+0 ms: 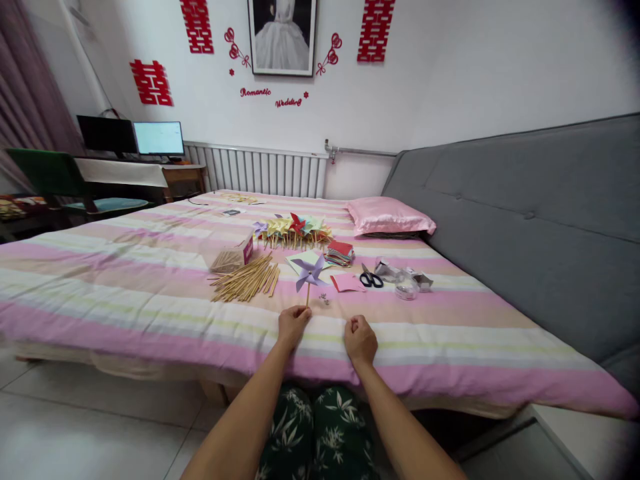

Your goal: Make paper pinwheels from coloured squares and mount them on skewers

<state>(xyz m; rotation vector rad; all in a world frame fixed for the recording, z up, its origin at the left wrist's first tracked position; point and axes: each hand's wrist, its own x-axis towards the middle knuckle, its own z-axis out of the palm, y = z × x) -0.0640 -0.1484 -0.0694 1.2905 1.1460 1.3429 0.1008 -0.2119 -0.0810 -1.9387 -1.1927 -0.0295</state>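
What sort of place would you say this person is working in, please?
Most likely a home bedroom used for crafts: a bed with a pink pillow, a radiator, and wedding decorations on the wall.

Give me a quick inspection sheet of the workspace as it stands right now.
Surface: striped bedspread on a bed, used as the worktop.
Job's things: purple pinwheel on a stick, held upright by the left hand.
Clutter: loose wooden sticks, stick box, heap of finished pinwheels, stack of coloured paper, pink sheet, scissors, clear plastic bags.
Grippers: left hand fingers closed on the pinwheel's stick; right hand a closed fist on the bedspread, contents not visible.
Cables: nothing seen clearly.
Surroundings: pink pillow, grey sofa back, radiator, desk with two monitors.
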